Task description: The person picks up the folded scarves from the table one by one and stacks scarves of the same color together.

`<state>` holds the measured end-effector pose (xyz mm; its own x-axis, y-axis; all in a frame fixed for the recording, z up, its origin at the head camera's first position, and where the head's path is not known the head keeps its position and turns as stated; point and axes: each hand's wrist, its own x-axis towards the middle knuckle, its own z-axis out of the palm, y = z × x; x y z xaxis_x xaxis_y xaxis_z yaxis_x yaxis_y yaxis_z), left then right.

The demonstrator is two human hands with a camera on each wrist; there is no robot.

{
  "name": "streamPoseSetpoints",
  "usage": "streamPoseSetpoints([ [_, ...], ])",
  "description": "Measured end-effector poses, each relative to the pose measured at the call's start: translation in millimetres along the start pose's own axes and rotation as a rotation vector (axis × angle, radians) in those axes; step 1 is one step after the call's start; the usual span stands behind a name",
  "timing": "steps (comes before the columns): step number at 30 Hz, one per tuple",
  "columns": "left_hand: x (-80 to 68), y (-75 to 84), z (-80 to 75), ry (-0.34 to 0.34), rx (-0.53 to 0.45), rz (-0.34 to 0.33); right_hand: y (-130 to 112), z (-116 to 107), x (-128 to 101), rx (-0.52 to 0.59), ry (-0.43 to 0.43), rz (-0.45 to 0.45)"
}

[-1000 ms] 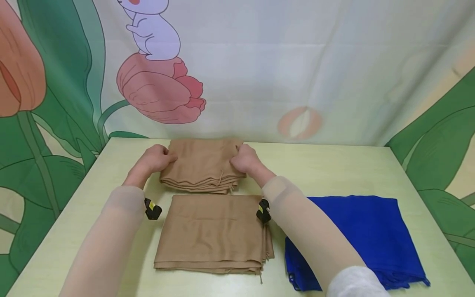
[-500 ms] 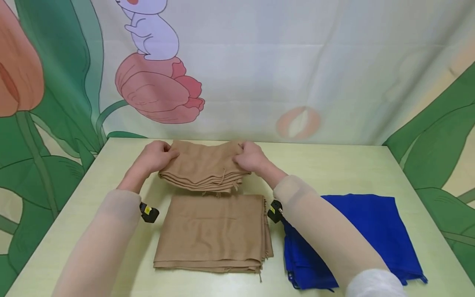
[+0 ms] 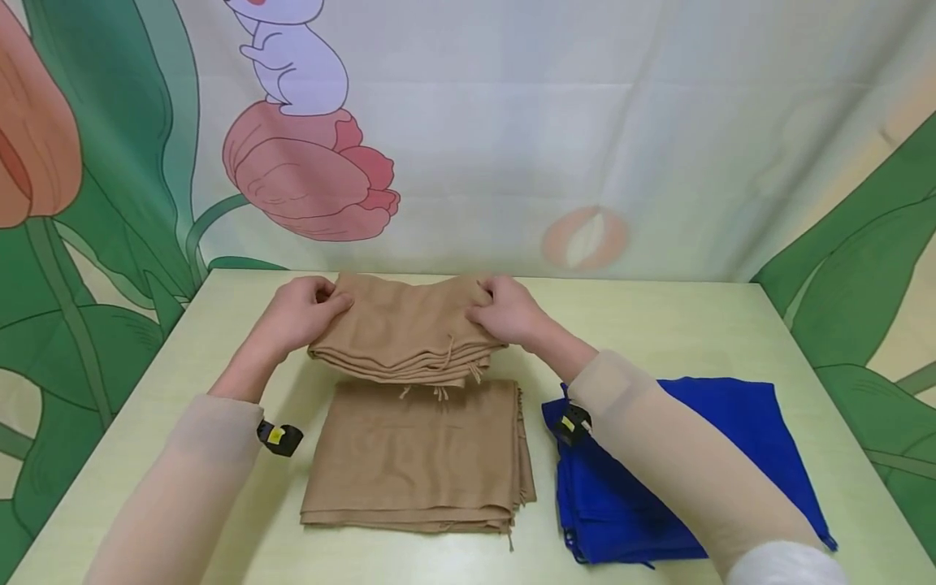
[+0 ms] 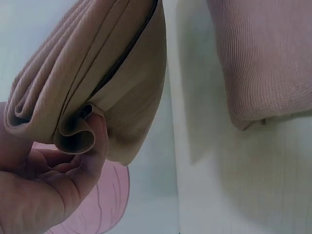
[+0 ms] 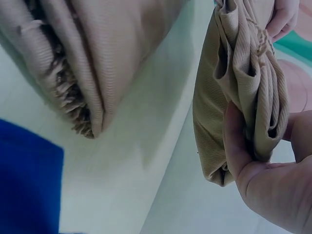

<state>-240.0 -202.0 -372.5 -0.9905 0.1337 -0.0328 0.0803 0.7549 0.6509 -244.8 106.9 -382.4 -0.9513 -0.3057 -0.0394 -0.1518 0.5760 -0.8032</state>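
Observation:
A folded brown cloth [image 3: 409,325] with fringe threads is held up off the table by both hands, its middle sagging slightly. My left hand [image 3: 303,313] pinches its left side; in the left wrist view the thumb and fingers [image 4: 100,139] grip the stacked folds. On the opposite side my right hand [image 3: 512,310] grips the cloth, its thumb pressing the layers in the right wrist view. Just in front, a second folded brown cloth [image 3: 413,455] lies flat on the table, fringe along its right edge. The held cloth's lower edge overlaps that cloth's far edge in the head view.
A folded blue cloth [image 3: 636,504] lies on the right of the pale table [image 3: 658,325], partly under the right forearm. Behind the table's far edge hangs a printed curtain [image 3: 475,146] with flowers and a rabbit.
Both hands have raised the rear brown cloth off the table and brought it slightly nearer. The hands have spread a little apart. The front brown cloth and the blue one stay put.

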Motion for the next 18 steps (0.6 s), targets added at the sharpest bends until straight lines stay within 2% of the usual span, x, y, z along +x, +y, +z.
streamPoseSetpoints([
  [8, -25.6, 3.2, -0.5, 0.051, -0.032, 0.099, -5.3, -7.9, -28.1, 0.016, -0.037, -0.041],
  [18, -63.5, 4.1, 4.9, 0.068, -0.112, 0.116, -1.0, -5.4, -57.3, 0.013, -0.071, -0.036],
])
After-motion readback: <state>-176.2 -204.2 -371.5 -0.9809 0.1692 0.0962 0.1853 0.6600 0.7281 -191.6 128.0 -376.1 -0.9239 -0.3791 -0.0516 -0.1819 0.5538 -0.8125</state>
